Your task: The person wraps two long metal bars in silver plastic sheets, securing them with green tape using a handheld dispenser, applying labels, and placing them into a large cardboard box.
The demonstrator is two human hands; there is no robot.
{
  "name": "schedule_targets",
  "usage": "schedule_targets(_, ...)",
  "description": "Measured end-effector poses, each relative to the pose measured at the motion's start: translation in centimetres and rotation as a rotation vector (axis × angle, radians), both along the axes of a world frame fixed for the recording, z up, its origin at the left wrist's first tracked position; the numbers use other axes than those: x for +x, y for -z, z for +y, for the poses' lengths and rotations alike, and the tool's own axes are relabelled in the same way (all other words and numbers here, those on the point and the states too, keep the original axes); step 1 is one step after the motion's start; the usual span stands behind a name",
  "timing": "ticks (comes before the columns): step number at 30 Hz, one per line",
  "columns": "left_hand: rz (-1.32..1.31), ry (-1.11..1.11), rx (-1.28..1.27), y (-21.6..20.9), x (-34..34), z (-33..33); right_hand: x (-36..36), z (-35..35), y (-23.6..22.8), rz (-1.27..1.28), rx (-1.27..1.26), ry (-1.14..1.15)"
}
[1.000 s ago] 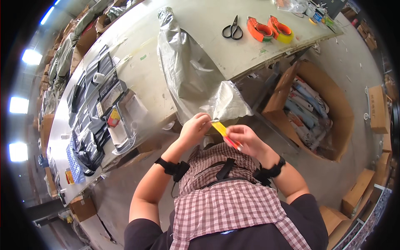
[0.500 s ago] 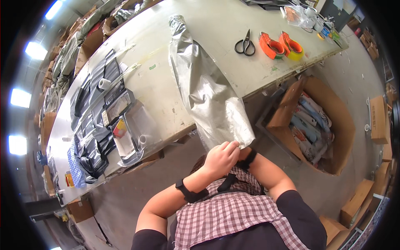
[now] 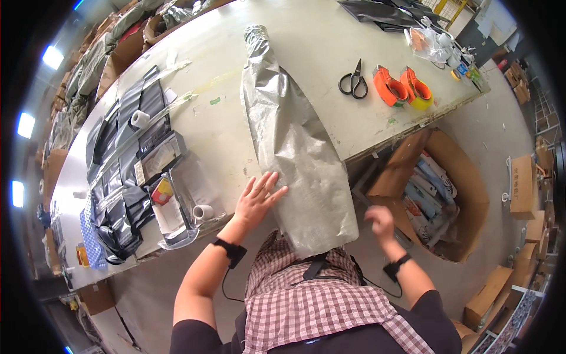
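Observation:
A long silvery plastic bag point(image 3: 300, 141) lies lengthwise on the table, narrow and gathered at the far end, wide and flat at the near end. Its near part hangs past the table edge against my checked apron point(image 3: 330, 295). My left hand point(image 3: 259, 199) is open, fingers spread on the bag's left edge. To the right of the bag, apart from it, my right hand point(image 3: 380, 223) is in the air with its fingers curled in, a little blurred; nothing shows in it. What the bag contains is hidden.
Black-handled scissors point(image 3: 354, 82) and two orange tape dispensers point(image 3: 391, 88) lie on the right of the table point(image 3: 218, 135). At the left are black plastic sheets point(image 3: 138, 112) and a clear tray point(image 3: 171, 215). An open cardboard box point(image 3: 471, 206) of wrapped bundles stands below the table's right edge.
My hands have parted from the bag's near edge: the left opened and moved left onto its side, the right moved right. The near end now hangs lower and flatter.

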State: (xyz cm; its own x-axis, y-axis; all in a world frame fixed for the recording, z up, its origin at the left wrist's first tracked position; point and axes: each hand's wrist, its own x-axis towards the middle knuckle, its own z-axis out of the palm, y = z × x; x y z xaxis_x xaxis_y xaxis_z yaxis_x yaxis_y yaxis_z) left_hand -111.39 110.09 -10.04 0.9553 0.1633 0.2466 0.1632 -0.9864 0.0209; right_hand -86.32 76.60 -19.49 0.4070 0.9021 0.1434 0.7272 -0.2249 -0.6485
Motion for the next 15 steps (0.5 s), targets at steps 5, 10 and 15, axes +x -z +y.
schedule_targets(5, -0.079, 0.223, -0.095, 1.3, 1.3, 0.4, 5.2, 13.7, -5.2, -0.515, -0.001, 0.020)
schedule_targets(10, 0.177, 0.289, -0.130, -1.5, -0.8, 3.1, 4.5, 18.7, -7.4, -0.848, 0.246, -0.540)
schedule_targets(15, -0.247, -0.114, -1.710, -1.0, 1.7, 4.2, 4.4, 19.2, -7.1, 0.359, -0.015, -0.372)
